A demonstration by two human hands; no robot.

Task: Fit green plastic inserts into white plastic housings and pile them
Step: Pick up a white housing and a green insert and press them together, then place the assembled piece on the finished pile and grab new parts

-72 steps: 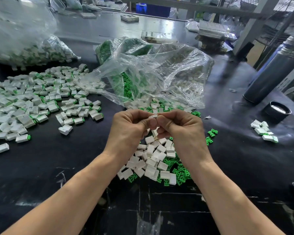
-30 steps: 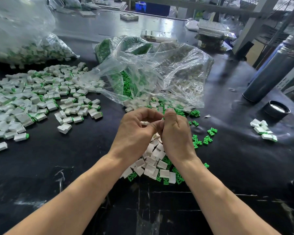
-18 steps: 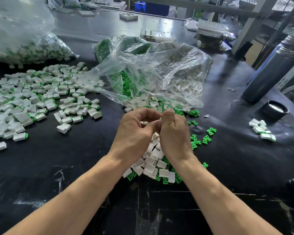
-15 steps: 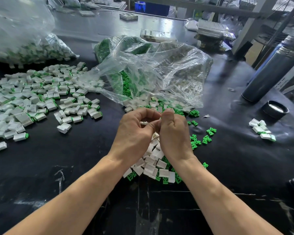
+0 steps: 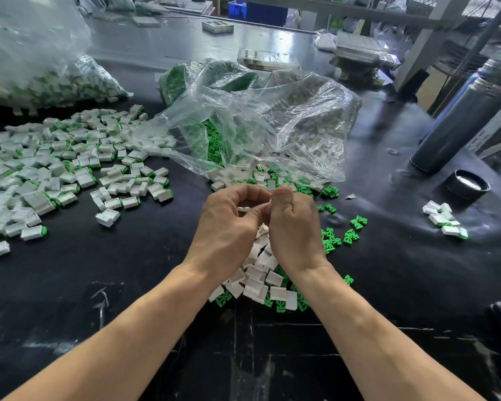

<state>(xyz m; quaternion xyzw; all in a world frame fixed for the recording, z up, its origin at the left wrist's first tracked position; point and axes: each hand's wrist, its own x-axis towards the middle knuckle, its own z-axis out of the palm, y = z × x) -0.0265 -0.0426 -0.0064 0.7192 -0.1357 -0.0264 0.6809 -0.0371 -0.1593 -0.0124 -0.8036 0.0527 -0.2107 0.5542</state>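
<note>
At frame centre a white housing (image 5: 243, 209) is pinched in the left hand (image 5: 229, 224); the right hand (image 5: 294, 224) is curled against it, its contents hidden. Little has shifted in half a second: seating judged ongoing. Finished pile (image 5: 55, 163) lies left.

The table (image 5: 128, 270) has a black, slightly glossy top, scuffed with pale scratches. The bag (image 5: 272, 117) is thin clear plastic, crinkled and shiny, while the white housings (image 5: 255, 285) and green inserts (image 5: 353, 235) look like smooth moulded plastic. The cylinder (image 5: 463, 123) looks like brushed metal.
</note>
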